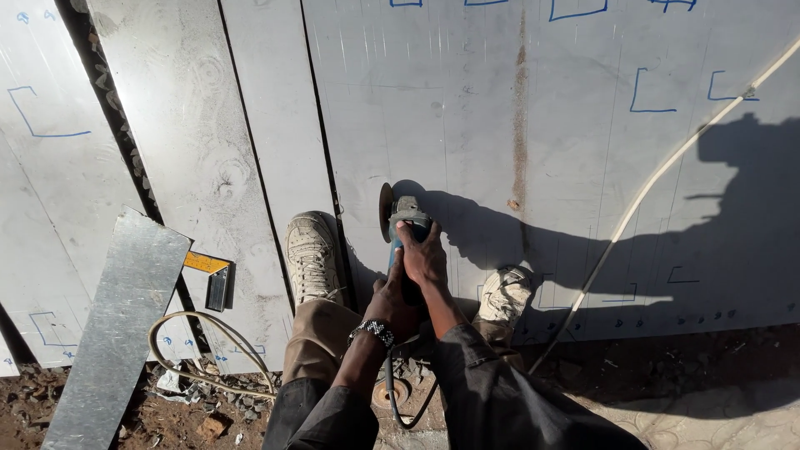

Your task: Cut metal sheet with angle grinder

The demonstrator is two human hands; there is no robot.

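A blue angle grinder [406, 218] with a round disc [386, 212] rests its disc edge on a large grey metal sheet [467, 125] marked with blue lines. My right hand [425, 254] grips the grinder's body from above. My left hand [390, 302], a beaded bracelet on its wrist, holds the rear of the grinder just behind the right hand. Both of my shoes stand on the sheets, the left shoe [311, 254] and the right shoe [505, 294], on either side of the tool.
Other metal sheets [183, 125] lie side by side with dark gaps between. A loose metal strip [117, 325] and a try square [212, 275] lie at the left. A pale cable [650, 187] crosses the right sheet; a coiled cable [200, 350] lies on the dirt.
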